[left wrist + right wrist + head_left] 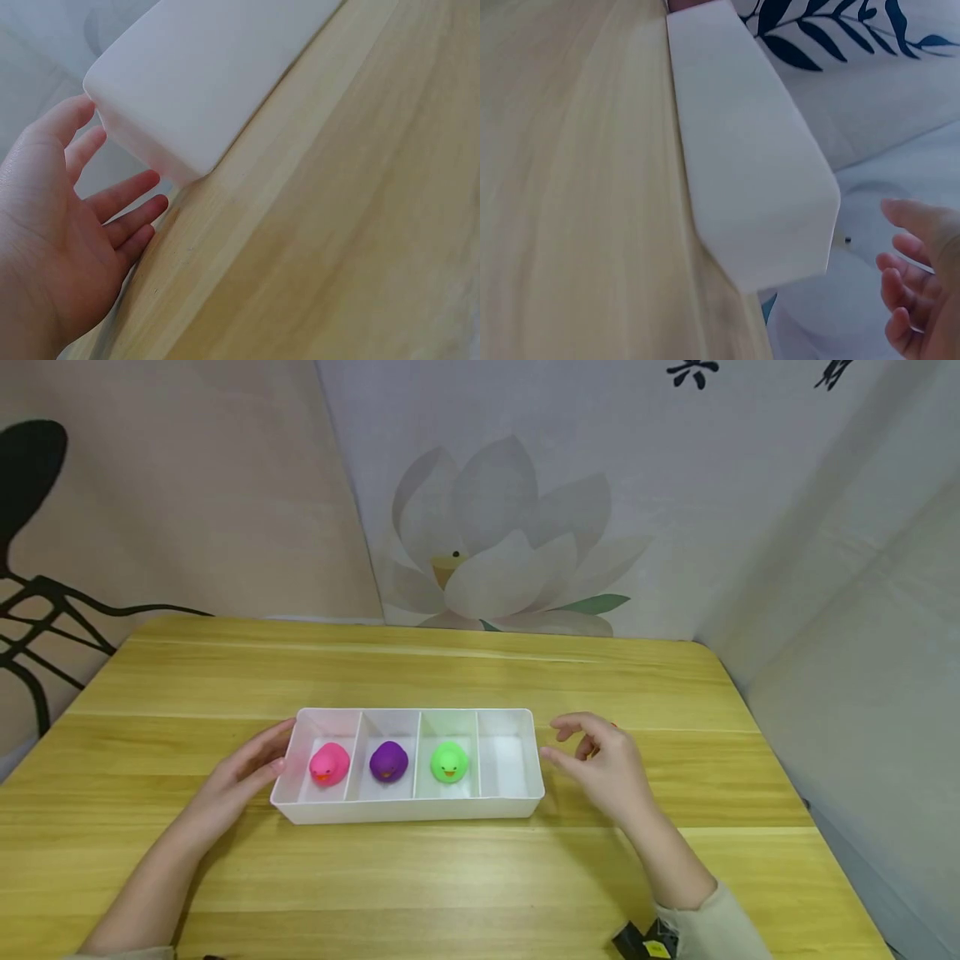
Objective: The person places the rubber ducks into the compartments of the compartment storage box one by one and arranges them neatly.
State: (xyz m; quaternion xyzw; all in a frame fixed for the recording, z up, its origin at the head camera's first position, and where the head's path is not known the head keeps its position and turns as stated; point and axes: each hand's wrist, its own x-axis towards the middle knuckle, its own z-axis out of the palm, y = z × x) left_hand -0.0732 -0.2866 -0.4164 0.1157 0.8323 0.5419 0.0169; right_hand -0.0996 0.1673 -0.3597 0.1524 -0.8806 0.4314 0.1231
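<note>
A white tray [418, 811] split into compartments lies on the wooden table. From the left, it holds a pink toy duck [329, 764], a purple toy duck [388, 762] and a green toy duck [449, 762], one to a compartment; the rightmost compartment shows only bare white plastic. At the tray's left end is my left hand [238, 778], its fingers spread and relaxed; in the left wrist view, the thumb [75, 112] seems to touch the tray's corner. My right hand [606, 766] hovers just off the right end, fingers loosely bent, holding nothing. The tray walls hide the ducks from both wrist views.
The wooden table [480, 885] extends around the tray. Behind it hangs a pale cloth [517, 527] printed with a lotus flower, and dark plant shapes are printed at the left. A small black device [647, 941] sits by the right sleeve [712, 922].
</note>
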